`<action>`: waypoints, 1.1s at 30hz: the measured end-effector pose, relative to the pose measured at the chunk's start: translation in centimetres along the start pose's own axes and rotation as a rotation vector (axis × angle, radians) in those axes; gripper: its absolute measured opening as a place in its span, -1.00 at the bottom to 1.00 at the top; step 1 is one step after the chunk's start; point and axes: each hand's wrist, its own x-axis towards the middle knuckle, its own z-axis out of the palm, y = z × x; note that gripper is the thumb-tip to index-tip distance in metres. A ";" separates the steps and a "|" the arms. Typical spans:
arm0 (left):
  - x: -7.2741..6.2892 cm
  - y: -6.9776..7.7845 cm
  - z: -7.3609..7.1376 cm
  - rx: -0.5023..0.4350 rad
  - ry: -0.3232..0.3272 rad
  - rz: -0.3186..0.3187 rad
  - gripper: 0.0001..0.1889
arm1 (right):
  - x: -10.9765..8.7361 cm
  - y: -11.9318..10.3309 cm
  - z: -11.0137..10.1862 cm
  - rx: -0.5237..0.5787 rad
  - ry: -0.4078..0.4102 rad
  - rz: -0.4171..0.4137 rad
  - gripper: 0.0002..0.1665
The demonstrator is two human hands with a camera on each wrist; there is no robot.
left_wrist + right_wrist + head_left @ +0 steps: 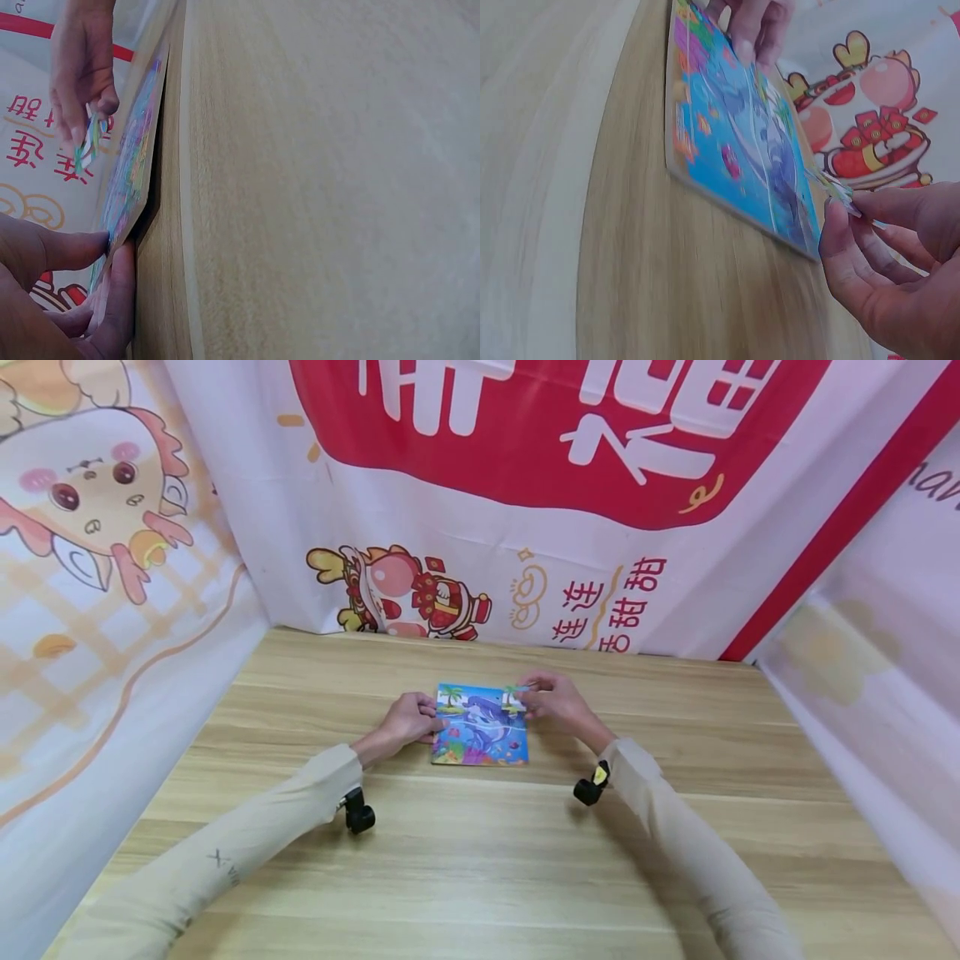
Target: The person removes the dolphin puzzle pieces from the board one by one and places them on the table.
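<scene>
1. Center of the head view: a square picture board point(480, 739) showing a dolphin in blue sea lies on a wood-grain table point(480, 868), with a printed cloth backdrop point(540, 539) across the top of the frame.
2. At the board's left edge, the left hand point(407, 720) grips it; the left wrist view shows the thumb on the picture side and fingers underneath.
3. At the board's upper right, the right hand point(557, 697) pinches a small palm-tree piece point(513, 699) between thumb and fingertips, a narrow hold. Whether a second piece sits behind it, I cannot tell.
4. In the head view the piece overlaps the board's upper right corner; the left wrist view shows it held off the surface.
5. The step in hand appears to be placing or comparing that piece; the next move probably calls for aligning its edges while the left hand steadies the board.
</scene>
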 end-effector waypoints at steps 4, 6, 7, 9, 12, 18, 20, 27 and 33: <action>0.0 -0.1 0.1 0.006 0.002 0.000 -0.53 | -0.3 0.5 -2.0 -0.015 0.010 0.002 -0.62; 0.0 -0.1 0.1 0.004 0.002 0.000 -0.53 | -0.4 0.8 -3.0 -0.028 0.015 0.009 -0.61; 0.0 -0.1 0.2 0.004 0.002 0.001 -0.53 | -0.4 0.9 -3.5 -0.032 0.018 0.016 -0.62; 0.0 -0.1 0.2 0.001 0.000 0.001 -0.53 | -0.4 1.2 -4.3 -0.052 0.024 0.032 -0.62; 0.0 -0.2 0.3 0.004 -0.002 0.005 -0.52 | -0.5 1.5 -5.2 -0.119 0.038 0.046 -0.64; -0.1 -0.3 0.5 0.010 0.001 0.005 -0.53 | -0.7 2.2 -5.4 -0.326 0.077 -0.017 -0.75; 0.0 -0.4 0.5 0.015 0.002 0.012 -0.54 | -0.6 2.5 -5.3 -0.407 0.098 -0.062 -0.78; 0.2 -0.2 0.5 0.014 0.005 0.009 -0.54 | 0.1 2.6 -4.5 -0.564 0.059 -0.152 -0.86; 0.2 0.5 -0.2 0.037 -0.016 -0.016 -0.51 | 0.7 2.2 -4.2 -0.560 0.017 -0.170 -0.83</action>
